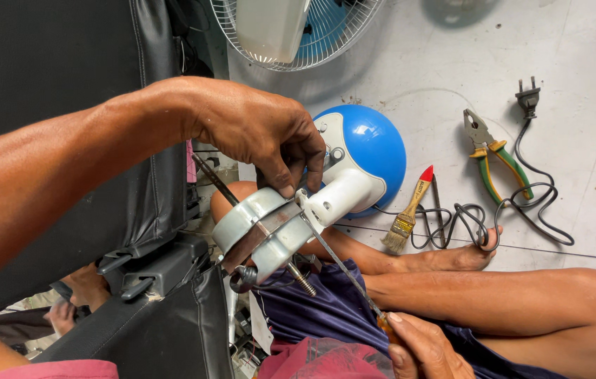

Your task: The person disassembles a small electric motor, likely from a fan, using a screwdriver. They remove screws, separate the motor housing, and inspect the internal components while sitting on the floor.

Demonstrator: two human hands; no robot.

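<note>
bare forearms, dark blue shorts (326, 309), bare legs, bare foot (463, 256)

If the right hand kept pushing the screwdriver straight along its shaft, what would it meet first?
The right hand aims the screwdriver up-left into the white bracket on the metal fan motor that the left hand holds. The tip already looks seated there, though depth is unclear.

Counted around the blue fan base (372, 144): one fan motor (263, 228), touching the base's white neck, with one threaded shaft (302, 278) at its lower end. One screwdriver (354, 281) runs from the motor toward the lower edge. Two hands: left hand (266, 133) on the motor, right hand (428, 347) on the screwdriver. Right of the base lie one paintbrush (408, 210), one pair of pliers (498, 154), one black cord (522, 200) with one plug (528, 97). Above the base stands one caged fan (298, 31).
</note>
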